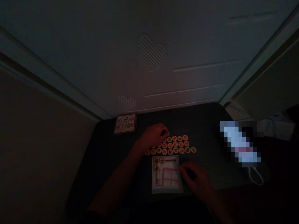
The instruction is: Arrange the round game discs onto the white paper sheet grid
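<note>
Several round pale game discs (177, 144) with red or dark marks lie in rows on a small dark table (201, 124). My left hand (154, 135) rests over the left end of the rows, fingers curled down onto a disc at the back row. In front of the rows sits a shallow white box (167, 183) with red lines inside and three discs (159, 163) in its back left corner. My right hand (196, 180) lies at the box's right edge, fingers bent and touching its rim. The light is very dim.
A printed box lid (125, 123) lies at the table's back left corner. A blurred white object (240, 144) with a white cord (255, 177) sits at the right. A pale door (151, 53) with heart shapes stands right behind the table.
</note>
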Motion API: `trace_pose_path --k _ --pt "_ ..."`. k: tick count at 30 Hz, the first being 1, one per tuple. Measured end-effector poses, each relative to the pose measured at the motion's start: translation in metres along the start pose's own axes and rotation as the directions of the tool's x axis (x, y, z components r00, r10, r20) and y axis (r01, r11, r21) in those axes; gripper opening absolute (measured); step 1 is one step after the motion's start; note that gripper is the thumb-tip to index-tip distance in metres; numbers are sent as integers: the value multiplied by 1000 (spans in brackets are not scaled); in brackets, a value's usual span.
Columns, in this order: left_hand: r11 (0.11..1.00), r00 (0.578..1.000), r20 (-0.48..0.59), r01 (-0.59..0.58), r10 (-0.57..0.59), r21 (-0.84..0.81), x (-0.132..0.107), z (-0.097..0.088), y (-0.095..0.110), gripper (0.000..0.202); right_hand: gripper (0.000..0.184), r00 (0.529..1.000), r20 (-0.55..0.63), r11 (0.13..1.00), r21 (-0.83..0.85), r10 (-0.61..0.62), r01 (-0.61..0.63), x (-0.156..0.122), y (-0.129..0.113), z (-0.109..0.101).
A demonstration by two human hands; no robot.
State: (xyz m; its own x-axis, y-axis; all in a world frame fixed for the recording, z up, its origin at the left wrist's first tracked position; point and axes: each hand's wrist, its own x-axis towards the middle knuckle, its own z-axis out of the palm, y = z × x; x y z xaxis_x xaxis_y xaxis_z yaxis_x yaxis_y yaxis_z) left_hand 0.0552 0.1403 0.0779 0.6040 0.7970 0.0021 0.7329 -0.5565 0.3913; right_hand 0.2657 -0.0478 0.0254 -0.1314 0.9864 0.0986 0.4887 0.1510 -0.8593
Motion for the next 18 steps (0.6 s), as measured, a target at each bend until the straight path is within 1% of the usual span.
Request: trace_pose_path --k 10,18 --pt "999 999 27 16 -17 46 0 -2 2 18 20 1000 -7 1000 -11 2 -2 -1 0 1" --pt "999 1000 8 -10 10 31 2 0 -3 16 19 1000 -3 1000 -3 6 -6 -1 2 1"
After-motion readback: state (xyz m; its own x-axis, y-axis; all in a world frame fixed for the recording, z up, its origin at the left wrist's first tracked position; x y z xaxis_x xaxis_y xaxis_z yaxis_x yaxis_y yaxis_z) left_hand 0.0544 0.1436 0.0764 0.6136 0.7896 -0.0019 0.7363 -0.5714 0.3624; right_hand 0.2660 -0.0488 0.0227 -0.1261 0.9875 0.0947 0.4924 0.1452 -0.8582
